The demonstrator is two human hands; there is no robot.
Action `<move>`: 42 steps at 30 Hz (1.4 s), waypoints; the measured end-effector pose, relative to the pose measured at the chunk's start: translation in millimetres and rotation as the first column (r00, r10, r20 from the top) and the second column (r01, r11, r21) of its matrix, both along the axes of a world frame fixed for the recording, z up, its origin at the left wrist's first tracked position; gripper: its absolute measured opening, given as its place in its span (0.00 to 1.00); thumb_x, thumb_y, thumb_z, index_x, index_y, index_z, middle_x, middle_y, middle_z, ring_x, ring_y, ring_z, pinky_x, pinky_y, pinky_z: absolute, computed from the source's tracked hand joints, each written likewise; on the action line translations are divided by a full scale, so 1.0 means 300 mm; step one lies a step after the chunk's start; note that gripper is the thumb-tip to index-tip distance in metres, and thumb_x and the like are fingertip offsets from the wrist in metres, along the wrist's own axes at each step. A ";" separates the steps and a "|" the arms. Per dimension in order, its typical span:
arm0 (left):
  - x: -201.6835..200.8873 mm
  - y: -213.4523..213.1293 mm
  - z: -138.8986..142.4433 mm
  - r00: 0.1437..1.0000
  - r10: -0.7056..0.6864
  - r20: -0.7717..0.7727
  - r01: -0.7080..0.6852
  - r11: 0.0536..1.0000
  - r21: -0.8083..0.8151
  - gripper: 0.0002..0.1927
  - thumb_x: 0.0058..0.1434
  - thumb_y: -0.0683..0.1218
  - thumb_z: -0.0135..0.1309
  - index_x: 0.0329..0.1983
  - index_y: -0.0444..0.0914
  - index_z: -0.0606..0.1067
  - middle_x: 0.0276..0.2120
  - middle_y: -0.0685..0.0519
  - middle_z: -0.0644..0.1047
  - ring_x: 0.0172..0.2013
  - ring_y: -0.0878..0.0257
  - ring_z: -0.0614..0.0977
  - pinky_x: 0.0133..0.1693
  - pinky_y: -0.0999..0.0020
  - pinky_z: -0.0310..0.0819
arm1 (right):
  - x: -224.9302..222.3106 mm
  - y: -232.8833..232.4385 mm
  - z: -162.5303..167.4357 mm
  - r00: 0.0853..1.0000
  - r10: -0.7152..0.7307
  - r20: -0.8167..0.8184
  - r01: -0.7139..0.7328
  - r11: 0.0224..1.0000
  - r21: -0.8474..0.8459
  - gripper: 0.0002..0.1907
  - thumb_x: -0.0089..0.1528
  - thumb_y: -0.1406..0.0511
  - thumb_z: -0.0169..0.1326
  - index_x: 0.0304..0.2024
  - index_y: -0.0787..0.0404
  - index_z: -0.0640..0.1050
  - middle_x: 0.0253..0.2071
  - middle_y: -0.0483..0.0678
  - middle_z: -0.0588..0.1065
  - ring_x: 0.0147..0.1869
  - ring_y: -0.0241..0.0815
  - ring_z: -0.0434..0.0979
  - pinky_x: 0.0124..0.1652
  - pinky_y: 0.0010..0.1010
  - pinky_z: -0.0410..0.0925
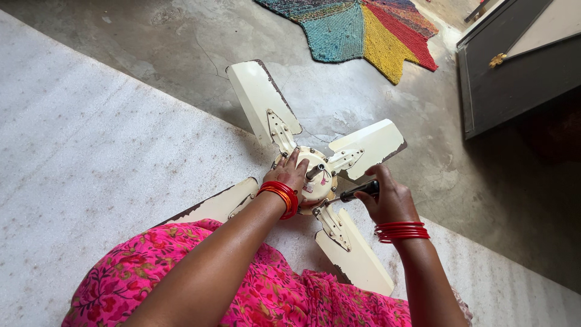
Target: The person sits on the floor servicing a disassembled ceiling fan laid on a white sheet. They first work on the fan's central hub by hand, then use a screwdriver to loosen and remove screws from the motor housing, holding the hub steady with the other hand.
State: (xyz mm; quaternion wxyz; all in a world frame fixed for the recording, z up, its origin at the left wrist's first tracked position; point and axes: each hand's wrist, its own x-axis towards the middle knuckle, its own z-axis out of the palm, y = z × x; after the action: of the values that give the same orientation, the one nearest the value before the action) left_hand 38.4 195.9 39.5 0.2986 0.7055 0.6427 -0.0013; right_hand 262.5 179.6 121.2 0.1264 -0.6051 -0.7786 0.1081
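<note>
While the fan (315, 181) lies flat on a pale slab (91, 151), both hands work at its middle. Seen from the head camera, it is a cream ceiling fan with four short, broad blades set in a cross; their edges are chipped and dark, and riveted metal brackets join each blade to the round motor hub (318, 175). A short metal shaft (315, 171) sticks up from the hub. The far-left blade and the right blade reach past the slab's edge over the grey concrete floor (387, 103); the near blade (354, 254) and the left blade (221, 203) rest on the slab.

The left hand (289, 174) lies on the hub's left side, fingers spread over it and touching the top. Red and orange bangles (279, 195) circle that wrist. The right hand (387, 200) is curled around a dark handle (358, 191) of a tool, its tip pointing at the hub's near-right side; the tip itself is too small to make out. Red bangles (400, 231) sit on this wrist too.

Near, a pink flowered garment (200, 284) covers the person's lap and overlaps the left blade's end. Far off lies a knitted mat (363, 27) in blue, yellow and red wedges. At far right stands a dark door (514, 79) with a brass fitting, well apart from the fan.
</note>
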 end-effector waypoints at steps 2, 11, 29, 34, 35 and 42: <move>0.000 0.001 -0.003 1.000 0.010 0.021 -0.010 1.000 -0.007 0.58 0.51 0.58 0.72 0.78 0.51 0.47 0.79 0.50 0.39 0.75 0.46 0.50 0.71 0.58 0.52 | 0.004 0.003 -0.007 0.999 -0.026 0.025 0.026 1.000 0.010 0.17 0.56 0.58 0.65 0.44 0.57 0.78 0.35 0.51 0.83 0.37 0.44 0.86 0.37 0.36 0.77; 0.006 0.011 -0.023 1.000 -0.028 -0.012 0.028 0.999 0.018 0.61 0.50 0.58 0.73 0.78 0.48 0.44 0.78 0.47 0.38 0.75 0.46 0.50 0.72 0.60 0.48 | 0.005 0.006 -0.078 0.999 -0.037 0.027 0.033 0.991 0.128 0.09 0.67 0.62 0.57 0.47 0.59 0.76 0.39 0.54 0.82 0.41 0.52 0.84 0.38 0.42 0.75; 0.000 0.003 -0.003 1.000 0.005 0.008 -0.005 1.000 0.021 0.59 0.52 0.61 0.70 0.78 0.50 0.47 0.79 0.48 0.40 0.75 0.47 0.51 0.72 0.59 0.51 | 0.002 -0.015 0.003 1.000 0.010 -0.004 -0.009 0.998 0.062 0.06 0.57 0.68 0.64 0.36 0.61 0.81 0.42 0.50 0.79 0.40 0.47 0.84 0.40 0.35 0.77; 0.003 0.005 -0.009 1.000 0.008 0.008 -0.009 1.000 0.005 0.60 0.51 0.63 0.70 0.78 0.51 0.46 0.79 0.49 0.39 0.75 0.48 0.50 0.72 0.58 0.51 | 0.009 -0.008 0.003 0.995 0.094 -0.034 -0.091 0.994 0.066 0.05 0.56 0.72 0.64 0.34 0.60 0.84 0.43 0.49 0.80 0.42 0.45 0.84 0.42 0.34 0.78; 0.003 0.004 -0.007 1.000 0.010 0.006 -0.010 1.000 -0.003 0.61 0.50 0.63 0.71 0.79 0.51 0.46 0.79 0.49 0.39 0.75 0.48 0.50 0.72 0.59 0.51 | 0.011 -0.007 0.000 0.994 0.100 -0.036 -0.098 0.993 0.065 0.05 0.56 0.72 0.64 0.35 0.60 0.84 0.43 0.49 0.80 0.42 0.45 0.84 0.42 0.34 0.77; 0.000 -0.002 0.010 1.000 0.021 0.020 -0.021 1.000 -0.018 0.61 0.49 0.65 0.70 0.78 0.51 0.46 0.79 0.49 0.39 0.76 0.47 0.49 0.72 0.58 0.50 | 0.022 0.000 -0.050 0.988 0.147 -0.046 -0.140 0.983 0.118 0.10 0.62 0.69 0.60 0.46 0.59 0.81 0.47 0.53 0.79 0.44 0.48 0.84 0.43 0.36 0.77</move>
State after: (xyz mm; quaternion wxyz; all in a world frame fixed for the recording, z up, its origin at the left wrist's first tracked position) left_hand 38.5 195.2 42.6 0.3115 0.6960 0.6470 0.0034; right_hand 269.2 179.6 106.0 0.1737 -0.5360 -0.8214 0.0886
